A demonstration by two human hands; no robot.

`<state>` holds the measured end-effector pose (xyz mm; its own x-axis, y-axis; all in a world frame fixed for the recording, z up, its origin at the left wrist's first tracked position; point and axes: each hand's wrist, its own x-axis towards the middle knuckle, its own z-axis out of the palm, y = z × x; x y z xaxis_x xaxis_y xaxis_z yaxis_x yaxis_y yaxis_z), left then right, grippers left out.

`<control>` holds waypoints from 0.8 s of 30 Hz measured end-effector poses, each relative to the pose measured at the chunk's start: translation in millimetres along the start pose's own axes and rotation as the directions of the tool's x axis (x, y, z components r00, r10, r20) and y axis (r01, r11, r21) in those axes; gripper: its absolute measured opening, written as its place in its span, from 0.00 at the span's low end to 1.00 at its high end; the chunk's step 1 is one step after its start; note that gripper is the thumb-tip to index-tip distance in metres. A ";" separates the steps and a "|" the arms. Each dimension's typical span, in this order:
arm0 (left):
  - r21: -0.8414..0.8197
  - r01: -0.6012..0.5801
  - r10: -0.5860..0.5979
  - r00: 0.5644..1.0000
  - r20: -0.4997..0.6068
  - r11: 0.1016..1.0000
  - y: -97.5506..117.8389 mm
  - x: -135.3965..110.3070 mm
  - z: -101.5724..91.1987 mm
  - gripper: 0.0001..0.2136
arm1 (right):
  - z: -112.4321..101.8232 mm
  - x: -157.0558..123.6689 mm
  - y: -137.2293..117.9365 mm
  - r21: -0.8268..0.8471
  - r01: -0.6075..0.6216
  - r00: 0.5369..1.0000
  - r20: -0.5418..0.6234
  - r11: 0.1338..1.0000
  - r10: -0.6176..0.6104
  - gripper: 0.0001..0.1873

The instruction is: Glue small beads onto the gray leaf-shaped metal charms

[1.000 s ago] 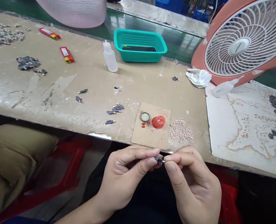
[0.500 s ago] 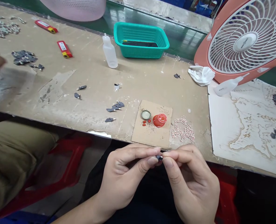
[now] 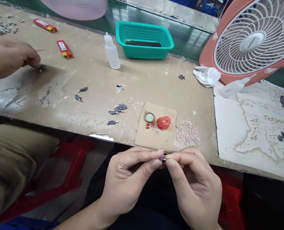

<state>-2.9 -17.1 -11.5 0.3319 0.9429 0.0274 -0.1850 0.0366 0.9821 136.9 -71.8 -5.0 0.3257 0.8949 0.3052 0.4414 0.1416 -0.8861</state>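
My left hand and my right hand meet below the table's front edge, fingertips pinched together on a small dark piece; most of it is hidden by the fingers. Just beyond on the table lies a cardboard square with a bottle cap, a red cap and tiny red bits. A heap of small pale beads lies to its right. Several dark pieces with pale tips lie to its left.
Another person's hand reaches in at the left over dark pieces. Two red lighters, a squeeze bottle, a teal basket, a pink fan, a white cloth and a second bottle stand further back.
My fingertips have closed tighter over the dark piece. The other person's hand has come in at the left and now rests by the dark pieces.
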 end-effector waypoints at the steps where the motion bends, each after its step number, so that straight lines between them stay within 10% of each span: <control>1: 0.019 -0.013 0.013 1.000 0.002 1.000 -0.4 -0.3 -0.4 0.16 | -0.2 -0.2 0.4 -0.002 0.001 1.000 0.005 1.000 -0.001 0.06; 10: 0.217 -0.165 0.157 0.986 0.053 0.962 -2.9 1.6 -1.6 0.18 | -0.3 -2.5 4.5 -0.038 0.008 1.000 0.022 0.999 -0.007 0.07; 18: 0.118 0.080 -0.085 0.995 0.042 0.990 -1.1 0.6 -4.6 0.06 | 0.1 -4.9 6.5 -0.112 0.104 0.993 -0.036 0.988 -0.109 0.07; 24: 0.306 -0.042 0.011 0.995 0.102 0.951 -1.5 0.3 -7.3 0.05 | -1.2 -6.6 6.4 -0.109 0.107 0.994 -0.009 0.988 -0.108 0.08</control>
<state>-9.3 -14.4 -14.4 0.4223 0.9047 0.0571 0.0930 -0.1058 0.9900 138.6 -77.3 -12.3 0.2832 0.8705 0.4025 0.5621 0.1894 -0.8051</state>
